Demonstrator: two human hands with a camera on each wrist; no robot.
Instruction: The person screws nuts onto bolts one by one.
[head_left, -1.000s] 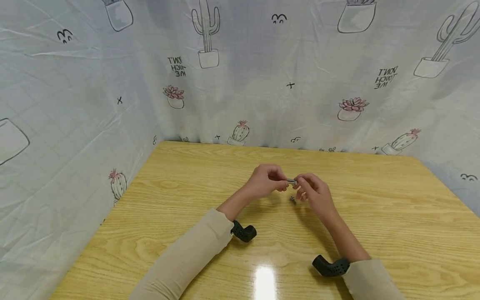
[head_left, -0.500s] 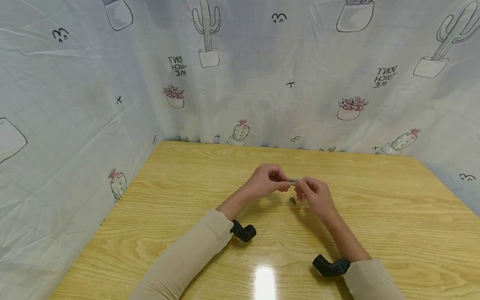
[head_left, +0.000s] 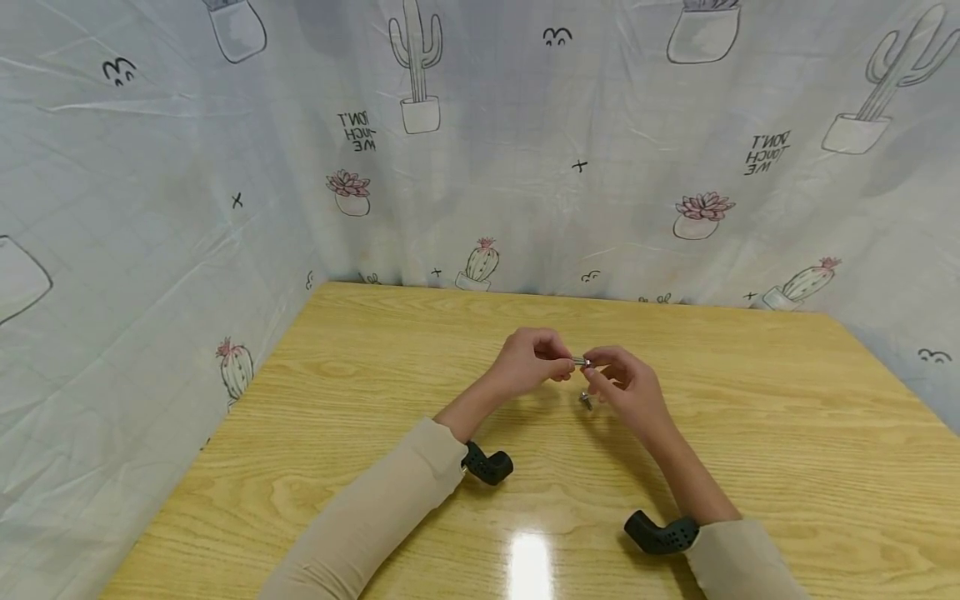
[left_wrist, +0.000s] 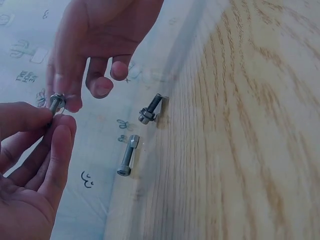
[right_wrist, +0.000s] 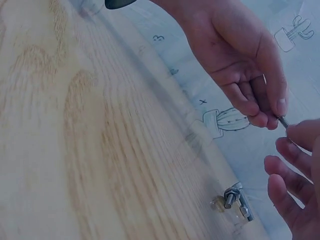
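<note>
My left hand (head_left: 525, 364) pinches the shank of a metal bolt (left_wrist: 53, 106) between thumb and fingertips, holding it above the table. A small nut (left_wrist: 58, 98) sits around the bolt's far end. My right hand (head_left: 633, 392) has its thumb and forefinger at that nut, partly covering it; its other fingers are loosely bent. Below the hands, a second bolt (left_wrist: 151, 110) with a nut or washer on it lies on the table. Beside it, a third bolt (left_wrist: 128, 156) lies with a nut at one end. The bolt end inside my left fingers is hidden.
A wooden table (head_left: 360, 375) extends around both hands. Behind and to the left hangs a pale curtain (head_left: 510, 150) printed with cacti. Black angled wrist mounts (head_left: 487, 463) stick out from both sleeves, close over the tabletop.
My right thumb and forefinger have shifted at the bolt's end, closing in half a second ago and now spread wider around the nut. My left hand has barely moved.
</note>
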